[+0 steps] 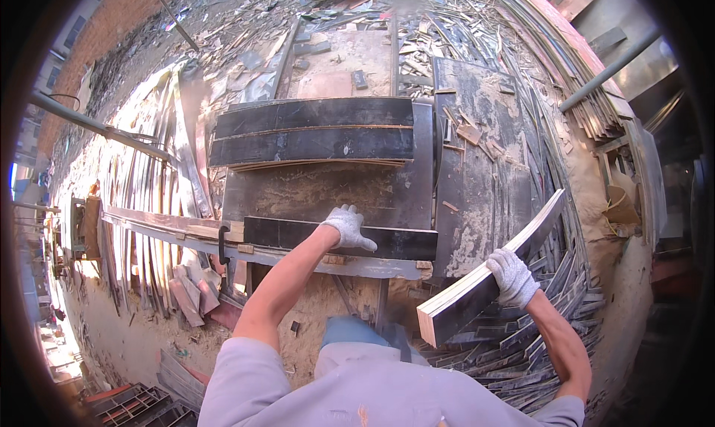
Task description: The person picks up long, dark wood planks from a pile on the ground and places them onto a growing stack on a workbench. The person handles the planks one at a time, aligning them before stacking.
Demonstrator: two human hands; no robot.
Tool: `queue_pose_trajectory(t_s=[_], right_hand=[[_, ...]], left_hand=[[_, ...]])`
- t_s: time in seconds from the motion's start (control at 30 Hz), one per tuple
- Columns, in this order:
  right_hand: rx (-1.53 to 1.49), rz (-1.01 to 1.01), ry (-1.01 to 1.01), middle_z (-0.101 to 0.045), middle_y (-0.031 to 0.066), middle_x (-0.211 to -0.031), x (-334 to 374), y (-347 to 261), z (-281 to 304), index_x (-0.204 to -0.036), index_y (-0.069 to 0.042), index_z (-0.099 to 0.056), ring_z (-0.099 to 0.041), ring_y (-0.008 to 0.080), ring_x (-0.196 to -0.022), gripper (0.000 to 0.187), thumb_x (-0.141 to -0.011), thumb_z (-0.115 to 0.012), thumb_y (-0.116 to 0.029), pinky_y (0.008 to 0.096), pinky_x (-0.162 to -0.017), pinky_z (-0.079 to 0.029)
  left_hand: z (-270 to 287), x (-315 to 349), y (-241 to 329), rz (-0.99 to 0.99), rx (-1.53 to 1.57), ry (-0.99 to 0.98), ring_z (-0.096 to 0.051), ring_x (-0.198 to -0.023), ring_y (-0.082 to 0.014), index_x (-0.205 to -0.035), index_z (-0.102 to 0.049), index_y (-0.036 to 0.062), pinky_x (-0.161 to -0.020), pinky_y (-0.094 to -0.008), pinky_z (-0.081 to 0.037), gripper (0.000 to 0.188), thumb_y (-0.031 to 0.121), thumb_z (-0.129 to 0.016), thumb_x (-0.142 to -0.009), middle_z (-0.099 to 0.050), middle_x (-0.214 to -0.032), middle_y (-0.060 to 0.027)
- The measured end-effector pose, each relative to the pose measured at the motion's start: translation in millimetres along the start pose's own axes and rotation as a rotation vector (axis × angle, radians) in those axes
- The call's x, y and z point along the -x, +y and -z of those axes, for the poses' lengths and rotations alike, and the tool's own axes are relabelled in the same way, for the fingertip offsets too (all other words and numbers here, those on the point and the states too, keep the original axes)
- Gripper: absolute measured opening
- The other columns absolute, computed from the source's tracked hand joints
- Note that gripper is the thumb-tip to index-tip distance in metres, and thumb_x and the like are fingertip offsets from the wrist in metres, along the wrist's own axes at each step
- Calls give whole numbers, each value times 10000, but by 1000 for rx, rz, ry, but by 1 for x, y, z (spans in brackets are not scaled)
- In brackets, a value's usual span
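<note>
The left hand (348,226), gloved, lies fingers flat and together on a black-faced board strip (339,237) resting along the near edge of the saw table (328,192). The right hand (512,276), also gloved, has its fingers curled around a stack of plywood strips (488,274), held tilted off the table's right corner. The stack shows pale layered edges and dark faces; it looks stiff, fairly heavy and splintery, best gripped mid-length around its edges.

An outdoor timber yard: a saw bench (328,192) at centre, offcuts (514,352) heaped lower right, sawdust ground, brick wall (97,24) upper left.
</note>
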State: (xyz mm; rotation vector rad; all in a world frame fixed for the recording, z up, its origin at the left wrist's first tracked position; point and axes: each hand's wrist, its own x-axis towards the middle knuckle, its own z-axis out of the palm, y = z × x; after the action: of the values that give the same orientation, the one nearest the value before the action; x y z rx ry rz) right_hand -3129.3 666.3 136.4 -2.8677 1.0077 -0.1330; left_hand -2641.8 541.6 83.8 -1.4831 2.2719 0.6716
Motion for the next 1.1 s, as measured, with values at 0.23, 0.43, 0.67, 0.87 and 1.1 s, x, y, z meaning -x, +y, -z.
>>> queue_pose_trajectory(t_s=[0.23, 0.43, 0.67, 0.87, 1.1], right_hand=[[-58, -30, 61, -587, 235, -1267, -52, 69, 49, -1293, -17, -509, -592, 452, -1236, 830, -536, -822, -155, 549, -1141, -464], [-113, -24, 42, -589, 239, -1251, -53, 71, 72, -1309, -27, -488, -608, 458, -1183, 850, -528, -816, -96, 548, -1077, -495], [-150, -50, -19, -574, 262, -1290, -55, 78, 77, -1358, -25, -470, -584, 495, -1236, 912, -532, -852, -85, 558, -1106, -481], [-132, -31, 0, -568, 269, -1311, -50, 74, 72, -1365, -28, -467, -584, 498, -1244, 932, -518, -853, -67, 555, -1107, -486], [-154, -33, 23, -575, 261, -1269, -43, 61, 78, -1352, -40, -452, -600, 493, -1197, 906, -534, -841, -49, 556, -1069, -502]], left_hand=[[23, 9, 10, -54, 235, -375, -663, -1235, -436, -1307, -653, -12, -1041, -492, -545, 859, 433, -961, -640, -707, -1286, -263], [8, 61, 57, -180, 114, -452, -703, -1188, -422, -1350, -644, -10, -996, -485, -570, 838, 368, -946, -666, -739, -1253, -259], [14, 70, 53, -133, 97, -678, -697, -1199, -386, -1267, -727, 14, -1020, -488, -550, 710, 419, -906, -713, -730, -1311, -215], [-14, 53, 75, -267, -72, -534, -699, -1217, -355, -1259, -767, 31, -1049, -465, -543, 647, 456, -880, -785, -754, -1298, -173], [13, 79, 46, -119, 59, -466, -681, -1257, -377, -1339, -684, 10, -1052, -478, -551, 699, 328, -914, -761, -723, -1348, -200]])
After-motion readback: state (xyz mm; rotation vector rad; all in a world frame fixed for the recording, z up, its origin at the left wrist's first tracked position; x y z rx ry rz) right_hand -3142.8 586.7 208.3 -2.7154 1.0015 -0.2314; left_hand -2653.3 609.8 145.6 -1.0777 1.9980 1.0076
